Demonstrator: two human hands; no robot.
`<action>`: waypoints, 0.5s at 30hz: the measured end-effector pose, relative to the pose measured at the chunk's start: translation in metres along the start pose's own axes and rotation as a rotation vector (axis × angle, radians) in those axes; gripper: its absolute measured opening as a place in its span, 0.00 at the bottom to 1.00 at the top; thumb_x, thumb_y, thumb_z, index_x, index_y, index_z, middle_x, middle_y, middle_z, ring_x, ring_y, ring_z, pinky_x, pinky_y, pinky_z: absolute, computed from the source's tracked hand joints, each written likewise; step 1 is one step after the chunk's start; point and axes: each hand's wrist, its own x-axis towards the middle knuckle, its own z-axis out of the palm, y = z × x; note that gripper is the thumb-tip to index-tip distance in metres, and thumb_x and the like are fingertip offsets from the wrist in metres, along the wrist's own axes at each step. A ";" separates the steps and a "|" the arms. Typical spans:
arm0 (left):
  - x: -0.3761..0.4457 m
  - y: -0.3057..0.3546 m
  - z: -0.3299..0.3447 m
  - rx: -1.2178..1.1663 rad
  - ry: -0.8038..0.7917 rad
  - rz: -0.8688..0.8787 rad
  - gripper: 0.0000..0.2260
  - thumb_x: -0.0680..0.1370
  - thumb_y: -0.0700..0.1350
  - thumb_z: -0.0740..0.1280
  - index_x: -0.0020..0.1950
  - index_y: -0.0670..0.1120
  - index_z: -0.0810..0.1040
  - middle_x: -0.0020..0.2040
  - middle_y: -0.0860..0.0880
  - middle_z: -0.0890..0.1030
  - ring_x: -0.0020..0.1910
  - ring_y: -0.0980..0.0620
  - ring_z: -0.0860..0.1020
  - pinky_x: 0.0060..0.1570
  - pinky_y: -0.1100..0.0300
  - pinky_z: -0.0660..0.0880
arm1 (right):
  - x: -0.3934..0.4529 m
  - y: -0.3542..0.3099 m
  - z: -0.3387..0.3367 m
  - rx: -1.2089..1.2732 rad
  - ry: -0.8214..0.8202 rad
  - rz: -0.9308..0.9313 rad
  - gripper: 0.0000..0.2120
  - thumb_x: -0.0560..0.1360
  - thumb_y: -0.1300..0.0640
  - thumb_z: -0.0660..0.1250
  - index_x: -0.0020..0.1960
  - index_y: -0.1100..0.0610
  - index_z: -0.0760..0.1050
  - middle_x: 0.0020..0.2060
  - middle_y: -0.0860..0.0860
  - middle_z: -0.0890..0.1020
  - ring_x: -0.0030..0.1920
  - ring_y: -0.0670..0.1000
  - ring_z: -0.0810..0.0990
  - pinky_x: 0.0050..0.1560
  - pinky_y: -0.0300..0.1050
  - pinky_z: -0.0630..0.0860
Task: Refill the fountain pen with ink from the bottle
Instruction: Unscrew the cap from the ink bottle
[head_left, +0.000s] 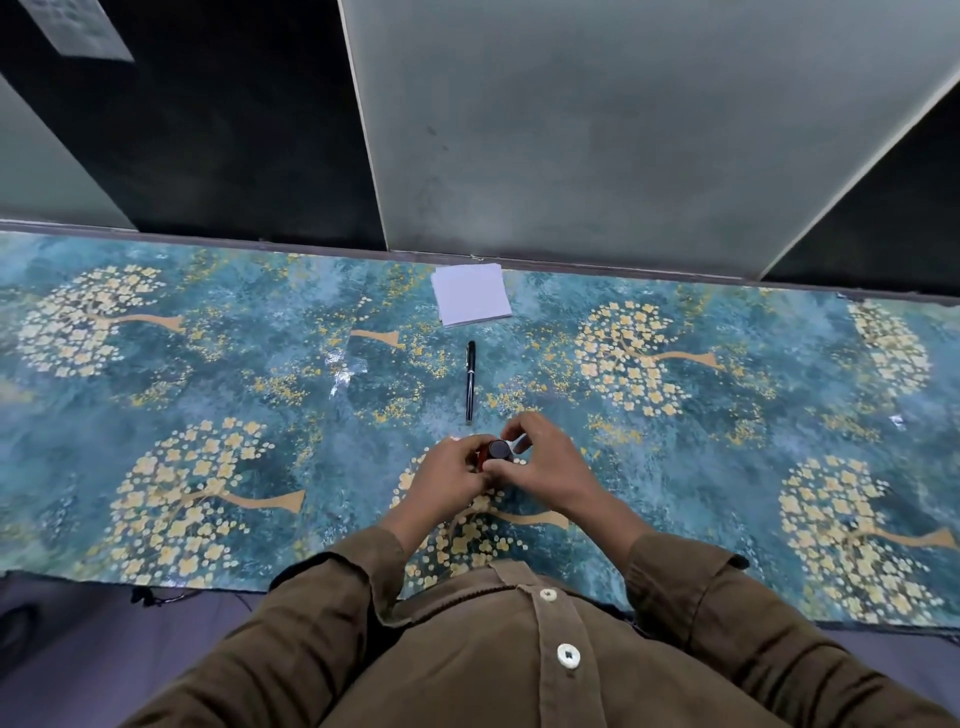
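— Dark cap (498, 448), ink bottle (485, 460) gripped in your left hand (451, 480); right hand (540, 467) fingers pinch the cap.
— Unscrewing, then?
— Seemingly. Fountain pen (470, 381) lies just beyond, capped. Next: lift the cap, keep the bottle upright.

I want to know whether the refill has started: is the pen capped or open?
Capped, it seems: the pen lies whole and untouched on the table, while both hands hold the ink bottle.
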 end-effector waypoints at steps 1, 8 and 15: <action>-0.001 0.000 0.001 0.000 0.010 0.004 0.17 0.70 0.47 0.73 0.58 0.56 0.82 0.49 0.51 0.86 0.47 0.52 0.82 0.48 0.55 0.79 | 0.000 0.000 0.000 -0.010 0.008 -0.004 0.16 0.68 0.46 0.76 0.50 0.50 0.74 0.48 0.48 0.77 0.46 0.48 0.78 0.44 0.42 0.73; -0.003 0.000 0.004 -0.023 0.031 -0.018 0.15 0.70 0.48 0.73 0.56 0.56 0.83 0.46 0.53 0.86 0.44 0.56 0.82 0.46 0.55 0.79 | 0.001 0.003 -0.002 -0.004 -0.038 -0.094 0.15 0.73 0.55 0.71 0.59 0.53 0.78 0.52 0.49 0.77 0.48 0.47 0.78 0.44 0.28 0.67; -0.005 0.003 0.005 0.013 0.042 -0.016 0.18 0.72 0.43 0.71 0.60 0.54 0.81 0.49 0.52 0.85 0.46 0.53 0.81 0.39 0.66 0.71 | 0.004 0.004 0.005 -0.041 0.002 -0.099 0.15 0.71 0.49 0.75 0.53 0.54 0.79 0.47 0.50 0.78 0.45 0.50 0.77 0.48 0.44 0.75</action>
